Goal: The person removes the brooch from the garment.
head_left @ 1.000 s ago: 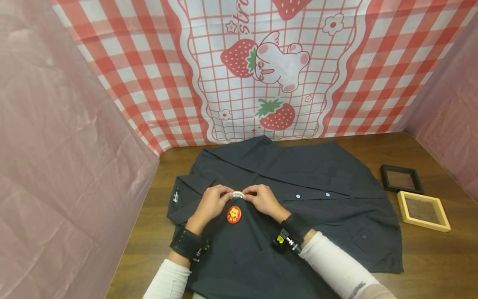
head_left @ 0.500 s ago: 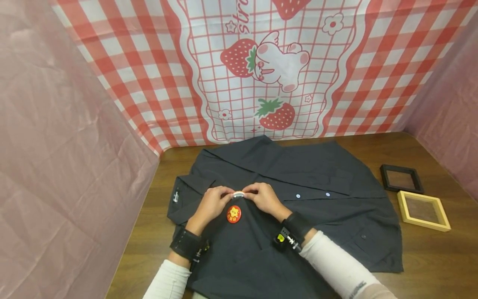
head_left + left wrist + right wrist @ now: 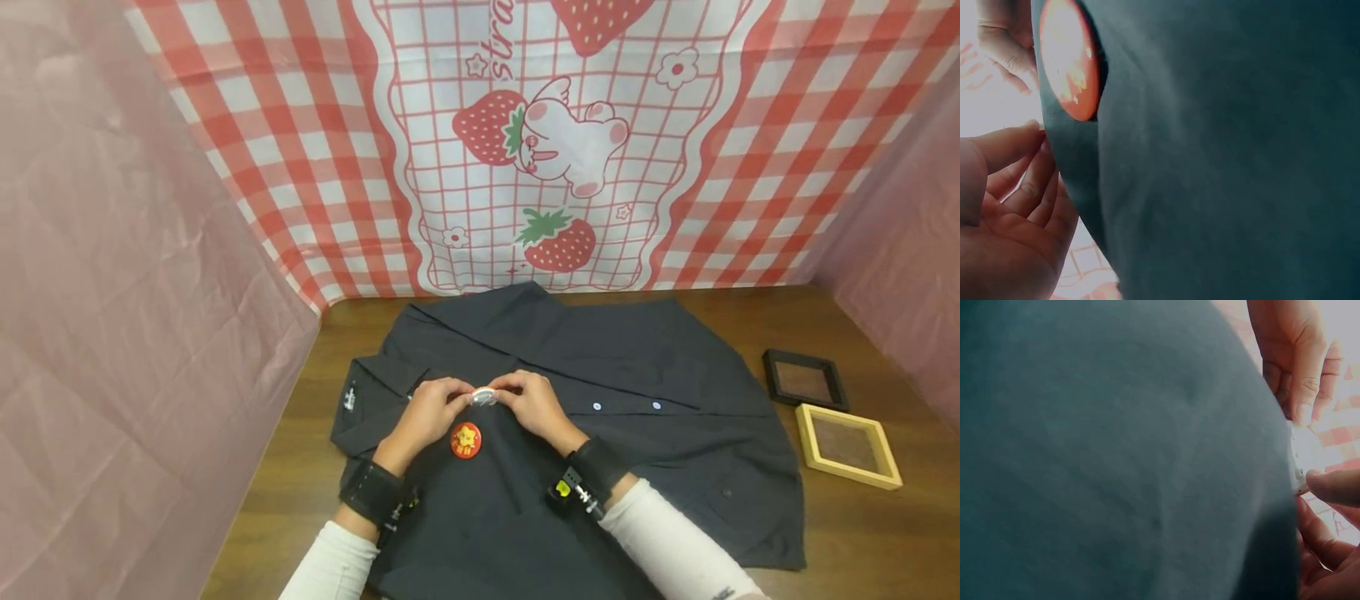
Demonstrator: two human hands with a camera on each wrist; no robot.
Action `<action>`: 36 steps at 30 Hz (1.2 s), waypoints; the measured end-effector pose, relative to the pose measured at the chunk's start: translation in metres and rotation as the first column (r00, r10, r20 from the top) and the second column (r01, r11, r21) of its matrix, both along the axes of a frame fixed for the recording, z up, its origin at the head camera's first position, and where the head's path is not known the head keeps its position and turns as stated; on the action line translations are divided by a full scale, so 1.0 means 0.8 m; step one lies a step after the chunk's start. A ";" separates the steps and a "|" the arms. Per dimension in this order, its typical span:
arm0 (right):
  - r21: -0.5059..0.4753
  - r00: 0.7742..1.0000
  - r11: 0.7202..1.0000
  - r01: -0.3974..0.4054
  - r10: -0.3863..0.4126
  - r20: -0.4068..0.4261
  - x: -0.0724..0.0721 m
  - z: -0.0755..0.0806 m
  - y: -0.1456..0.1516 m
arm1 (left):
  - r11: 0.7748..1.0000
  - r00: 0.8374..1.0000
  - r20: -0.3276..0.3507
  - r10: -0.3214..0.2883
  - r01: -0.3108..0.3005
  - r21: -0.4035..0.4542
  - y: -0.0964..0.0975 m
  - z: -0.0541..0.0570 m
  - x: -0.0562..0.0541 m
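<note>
brown wood tabletop [image 3: 296, 467]; pink drapes [image 3: 150, 333] both sides; checked strawberry backdrop [image 3: 307, 150] behind

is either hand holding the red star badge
No, the red star badge sits on the dark shirt while the left hand and right hand pinch another badge between them.

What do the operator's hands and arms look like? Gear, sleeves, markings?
Left hand and right hand are ungloved. Wide black wristbands on both, each with a small dark device and silvery hardware; a yellow-green patch shows on the right one. White sleeves stop short of the bands; the right has a dark marking. No cables discernible.
</note>
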State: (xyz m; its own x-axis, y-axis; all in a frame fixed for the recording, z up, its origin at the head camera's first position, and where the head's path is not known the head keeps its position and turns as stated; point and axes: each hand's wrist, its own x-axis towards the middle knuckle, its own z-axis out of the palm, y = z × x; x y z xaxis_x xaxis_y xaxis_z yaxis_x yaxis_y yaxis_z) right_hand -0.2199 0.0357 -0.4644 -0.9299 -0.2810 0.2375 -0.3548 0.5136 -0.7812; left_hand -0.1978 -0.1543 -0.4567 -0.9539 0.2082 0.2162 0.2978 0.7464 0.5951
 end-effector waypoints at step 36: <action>-0.048 1.000 0.999 -0.006 0.006 -0.010 0.000 0.008 0.011 | 0.983 0.999 0.041 -0.020 0.012 0.183 0.006 0.007 0.000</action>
